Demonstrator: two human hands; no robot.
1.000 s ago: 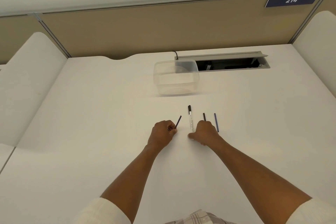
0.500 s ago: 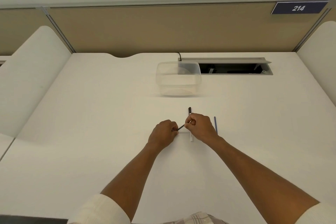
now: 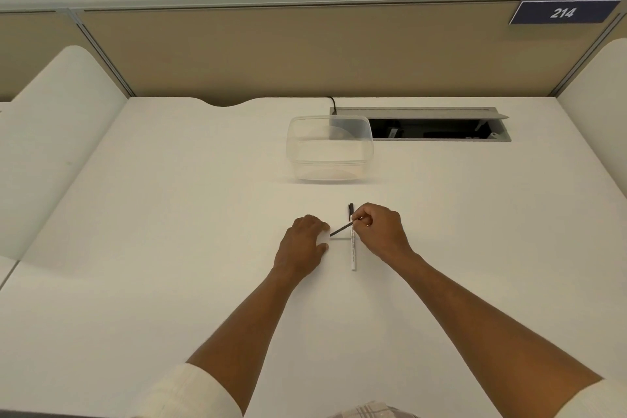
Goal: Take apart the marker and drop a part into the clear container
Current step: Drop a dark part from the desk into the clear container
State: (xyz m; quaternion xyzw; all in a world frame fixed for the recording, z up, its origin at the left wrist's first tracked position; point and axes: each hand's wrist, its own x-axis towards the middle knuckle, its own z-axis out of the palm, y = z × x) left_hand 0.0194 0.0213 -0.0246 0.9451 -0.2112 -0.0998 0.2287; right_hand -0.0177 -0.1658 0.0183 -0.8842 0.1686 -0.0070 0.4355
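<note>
A thin dark marker spans the gap between my two hands, just above the white desk. My left hand pinches its left end with curled fingers. My right hand grips its right end between thumb and fingertips. Under it a white marker with a black cap lies on the desk, pointing away from me, partly under my right fingers. The clear container stands open beyond both hands, with nothing in it.
An open cable tray is sunk into the desk right of the container, with a black cable at its left end. A tan partition closes off the back. White side panels flank the desk.
My right hand left the desk and took the free end of the dark marker held in my left hand. More of the marker now shows between the hands. The pens at right are now hidden.
</note>
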